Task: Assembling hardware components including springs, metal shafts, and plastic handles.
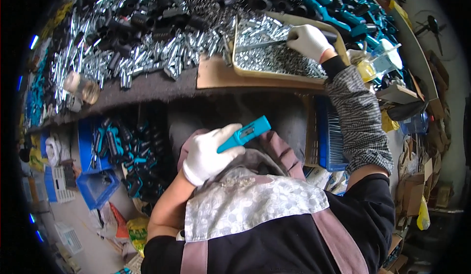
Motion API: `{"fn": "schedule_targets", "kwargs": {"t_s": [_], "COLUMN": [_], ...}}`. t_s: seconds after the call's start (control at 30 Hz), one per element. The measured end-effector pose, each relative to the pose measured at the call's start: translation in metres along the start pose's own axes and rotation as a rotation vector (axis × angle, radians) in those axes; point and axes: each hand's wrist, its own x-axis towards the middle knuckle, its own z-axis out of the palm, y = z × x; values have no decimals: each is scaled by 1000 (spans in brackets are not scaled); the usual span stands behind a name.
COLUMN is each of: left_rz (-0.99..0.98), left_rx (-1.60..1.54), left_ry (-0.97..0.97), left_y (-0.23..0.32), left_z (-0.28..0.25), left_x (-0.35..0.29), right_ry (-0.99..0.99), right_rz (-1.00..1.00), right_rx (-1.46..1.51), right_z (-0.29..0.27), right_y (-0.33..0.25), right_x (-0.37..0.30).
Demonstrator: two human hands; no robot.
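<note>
My left hand point(211, 156), in a white glove, is closed around a teal plastic handle piece point(253, 130) above my lap. The piece has a slot in its side, and its free end points up and to the right. My gloved right hand point(308, 41) is over the right half of a cream tray point(274, 74) full of small metal parts point(282, 58). From its fingers a long slim metal tool point(262, 45) reaches left across the tray. A dark cylindrical part point(329, 37) shows on the other side of that hand; whether it belongs to the tool I cannot tell.
Loose metal pins point(169, 51), springs and black sleeves point(142, 19) cover the bench. Teal handles point(319, 9) are heaped at the back right. A clear jar point(81, 87) lies at the left; a yellow-based bottle point(368, 70) stands right. Blue bins point(95, 188) are below.
</note>
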Motion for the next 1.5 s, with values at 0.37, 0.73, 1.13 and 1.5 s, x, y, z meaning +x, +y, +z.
{"fn": "schedule_targets", "kwargs": {"t_s": [0.37,0.73,1.13,1.5], "left_rz": [63,-7,16,46], "left_rx": [144,253,292,310], "left_ry": [11,-135,-123,-92], "left_y": [0,-6,9,6], "left_z": [-7,-13,-7,-8], "left_x": [-8,0,9,10], "right_ry": [-67,312,-43,54], "right_rz": [-64,-97,-344,-628], "right_rx": [-129,210,591,449], "right_z": [-8,-39,-28,24], "right_y": [-5,-46,-135,-156], "right_x": [-2,-58,-117,-126]}}
